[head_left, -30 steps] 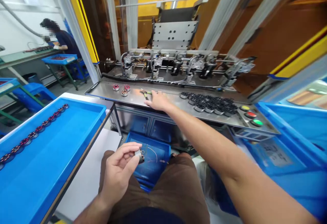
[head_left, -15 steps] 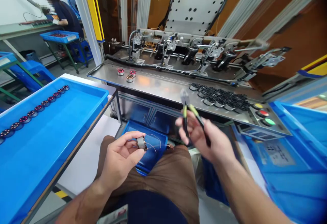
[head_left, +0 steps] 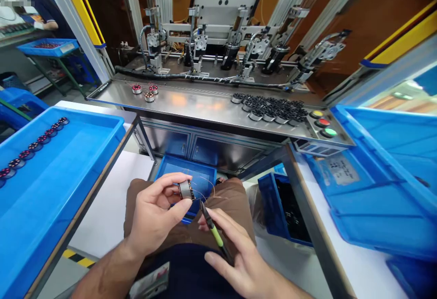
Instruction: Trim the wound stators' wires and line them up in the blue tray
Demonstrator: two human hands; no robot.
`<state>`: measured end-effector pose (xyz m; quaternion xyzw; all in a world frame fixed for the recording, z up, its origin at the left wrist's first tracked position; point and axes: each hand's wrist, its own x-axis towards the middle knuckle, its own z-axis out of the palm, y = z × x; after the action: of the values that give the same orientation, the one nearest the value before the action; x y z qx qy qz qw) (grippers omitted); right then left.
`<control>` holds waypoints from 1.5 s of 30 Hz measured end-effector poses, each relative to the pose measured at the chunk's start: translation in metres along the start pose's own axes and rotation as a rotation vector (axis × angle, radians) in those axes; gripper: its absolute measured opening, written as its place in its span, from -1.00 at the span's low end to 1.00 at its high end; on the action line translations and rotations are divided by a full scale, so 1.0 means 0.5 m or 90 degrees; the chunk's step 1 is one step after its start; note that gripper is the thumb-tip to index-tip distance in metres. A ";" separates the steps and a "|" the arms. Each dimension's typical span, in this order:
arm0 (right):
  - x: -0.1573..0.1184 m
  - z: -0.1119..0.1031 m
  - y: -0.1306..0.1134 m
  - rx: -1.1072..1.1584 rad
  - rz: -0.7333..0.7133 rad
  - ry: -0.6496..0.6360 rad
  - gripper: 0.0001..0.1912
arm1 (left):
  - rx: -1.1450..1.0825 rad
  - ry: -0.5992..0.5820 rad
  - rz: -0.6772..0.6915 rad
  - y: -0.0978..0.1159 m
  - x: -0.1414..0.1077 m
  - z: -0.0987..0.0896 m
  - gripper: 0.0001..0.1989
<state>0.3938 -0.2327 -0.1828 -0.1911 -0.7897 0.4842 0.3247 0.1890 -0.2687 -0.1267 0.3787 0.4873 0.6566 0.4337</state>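
Between the thumb and fingers of my left hand [head_left: 153,212] is a small round motor stator [head_left: 186,190], grey with copper windings, held on its side above my lap. Thin copper wires [head_left: 214,190] curve out from it to the right. My right hand [head_left: 235,249] holds cutting pliers [head_left: 215,234] with black and yellow-green handles. The pliers' tips are just right of the stator, close to the wires; whether they touch a wire I cannot tell.
Left, a blue tray [head_left: 78,153] holds a row of stators. On the metal ledge [head_left: 191,103] lie three red or copper stators [head_left: 149,96] and several black ones [head_left: 273,110], beside buttons [head_left: 322,122]. Blue bins [head_left: 385,180] stand right. A person [head_left: 48,12] works far left.
My right hand has brought the pliers down and left, from over the ledge's front to beside the stator. My left hand still holds the stator. The view has shifted.
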 end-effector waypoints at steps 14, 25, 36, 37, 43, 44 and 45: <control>0.016 0.001 -0.003 0.002 -0.048 0.027 -0.30 | 0.008 -0.003 -0.003 0.003 -0.007 0.011 -0.68; 0.019 -0.001 -0.001 -0.019 -0.031 0.032 -0.30 | 0.002 -0.032 0.048 -0.010 -0.004 -0.001 -0.76; 0.040 -0.001 -0.005 0.002 -0.066 0.027 -0.26 | 0.083 -0.048 0.111 -0.004 -0.005 0.001 -0.76; 0.040 -0.001 -0.004 -0.001 -0.067 0.028 -0.26 | 0.087 -0.050 0.111 -0.004 -0.005 0.001 -0.75; 0.034 -0.001 0.007 -0.015 -0.075 0.024 -0.29 | 0.105 -0.064 0.111 -0.010 -0.007 -0.005 -0.73; 0.033 -0.001 0.007 -0.019 -0.067 0.027 -0.30 | 0.106 -0.066 0.111 -0.011 -0.008 -0.006 -0.73; 0.033 -0.001 0.007 -0.022 -0.058 0.032 -0.30 | 0.107 -0.067 0.111 -0.011 -0.008 -0.007 -0.72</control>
<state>0.3826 -0.2205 -0.1804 -0.1725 -0.7972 0.4504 0.3631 0.1881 -0.2728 -0.1333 0.4889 0.4823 0.6277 0.3666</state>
